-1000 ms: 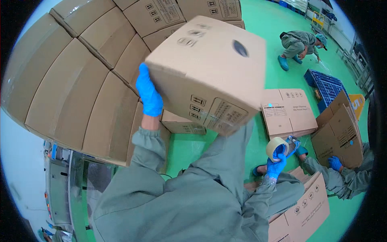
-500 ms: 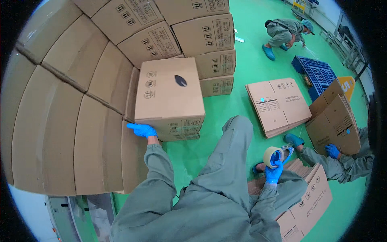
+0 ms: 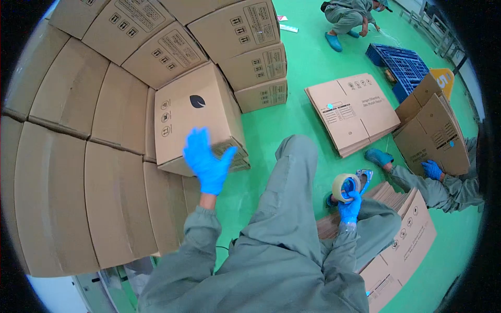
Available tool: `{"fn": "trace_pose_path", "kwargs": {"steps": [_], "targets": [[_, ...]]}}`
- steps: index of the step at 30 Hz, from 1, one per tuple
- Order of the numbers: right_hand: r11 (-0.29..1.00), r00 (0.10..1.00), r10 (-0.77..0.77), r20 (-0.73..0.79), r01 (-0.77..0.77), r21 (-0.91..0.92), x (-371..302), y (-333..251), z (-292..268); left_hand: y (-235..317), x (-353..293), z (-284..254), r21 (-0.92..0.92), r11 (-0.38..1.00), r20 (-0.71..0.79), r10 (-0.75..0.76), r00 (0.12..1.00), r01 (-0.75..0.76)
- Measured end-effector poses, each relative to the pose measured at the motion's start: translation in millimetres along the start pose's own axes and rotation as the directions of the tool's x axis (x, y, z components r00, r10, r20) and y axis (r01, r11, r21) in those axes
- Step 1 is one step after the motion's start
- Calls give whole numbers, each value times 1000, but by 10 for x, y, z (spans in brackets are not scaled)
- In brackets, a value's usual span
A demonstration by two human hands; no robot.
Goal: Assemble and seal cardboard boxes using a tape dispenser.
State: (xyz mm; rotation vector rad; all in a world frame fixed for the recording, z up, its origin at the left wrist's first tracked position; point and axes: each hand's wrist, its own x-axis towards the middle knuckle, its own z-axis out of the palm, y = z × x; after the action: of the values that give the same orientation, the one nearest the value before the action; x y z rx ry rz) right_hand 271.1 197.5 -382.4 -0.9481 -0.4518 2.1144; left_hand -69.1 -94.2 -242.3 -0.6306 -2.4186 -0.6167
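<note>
My left hand point(image 3: 206, 163), in a blue glove, is raised with its fingers spread and holds nothing. It hangs in front of the near edge of a closed cardboard box point(image 3: 180, 122) with a dark leaf mark on its top. Whether it touches the box, I cannot tell. In my right hand point(image 3: 349, 207), also gloved in blue, is a tape dispenser point(image 3: 364, 180) carrying a wide roll of pale tape point(image 3: 342, 185). That hand is above my bent knee, beside a stack of flat cardboard boxes point(image 3: 399, 250).
Stacked cartons point(image 3: 52, 193) form a wall at the left, with more cartons point(image 3: 235, 31) behind. Flattened boxes point(image 3: 355, 112) lie on the green floor. At the right, a co-worker's gloved hand point(image 3: 432, 169) holds folded cardboard point(image 3: 436, 138). Another person point(image 3: 347, 18) crouches beyond a blue pallet point(image 3: 399, 65).
My left hand has come off the box's near left corner, moving right with its fingers spread. The box has turned and sits closer against the stack. My right hand still holds the tape dispenser.
</note>
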Motion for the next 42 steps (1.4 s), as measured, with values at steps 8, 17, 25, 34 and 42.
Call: {"fn": "trace_pose_path", "kwargs": {"steps": [8, 17, 25, 34, 42], "targets": [[998, 997, -27, -76, 31, 50, -61, -140, 79, -234, 231, 442, 223, 962, 247, 101, 964, -157], [965, 996, -89, -1, 87, 246, 71, -185, -155, -53, 262, 306, 152, 960, 163, 208, 964, -233], [917, 993, -119, -27, 120, 380, -536, -1104, 153, 1221, 589, 223, -626, 525, 620, -115, 776, 577], [625, 719, -682, -132, 667, 407, -1987, -1523, -1070, 2365, -140, 743, -769, 475, 616, 377, 691, 427], [454, 469, -668, -578, 872, 184, -2343, -1323, -2640, 2668, -534, 993, -623, 576, 782, 480, 398, 529]]}}
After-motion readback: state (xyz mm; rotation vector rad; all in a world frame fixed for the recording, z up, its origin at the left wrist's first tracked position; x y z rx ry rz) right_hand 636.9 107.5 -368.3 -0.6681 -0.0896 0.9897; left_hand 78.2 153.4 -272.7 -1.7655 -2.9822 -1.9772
